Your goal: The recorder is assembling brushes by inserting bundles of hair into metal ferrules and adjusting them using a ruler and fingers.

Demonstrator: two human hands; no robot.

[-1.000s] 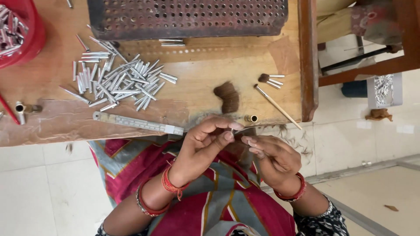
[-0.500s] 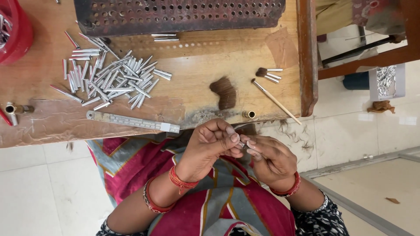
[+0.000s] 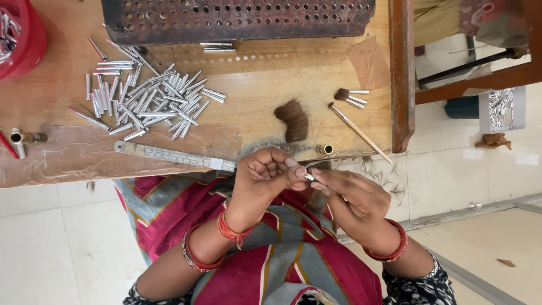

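My left hand (image 3: pixel 270 176) and my right hand (image 3: pixel 351 199) meet fingertip to fingertip over my lap, just below the wooden bench edge (image 3: pixel 68 169). Between them is a small silver metal tube (image 3: pixel 309 177), pinched by my left thumb and fingers. My right fingertips press against its other end, on a thin dark wisp of hair (image 3: pixel 317 164). How the hair sits in the tube is hidden by the fingers. Red bangles are on both wrists.
On the bench lie a heap of several silver tubes (image 3: pixel 148 101), a brown hair tuft (image 3: pixel 292 120), a metal ruler (image 3: pixel 175 156), a small brass cup (image 3: pixel 324 149), short finished brushes (image 3: pixel 348 97) and a long-handled brush (image 3: pixel 359 131). A perforated metal rack (image 3: pixel 237 20) and a red bowl (image 3: pixel 25 36) stand behind.
The hands stay joined over the lap. My right fingers have closed in tighter on the tube at the left fingertips. The view has shifted slightly.
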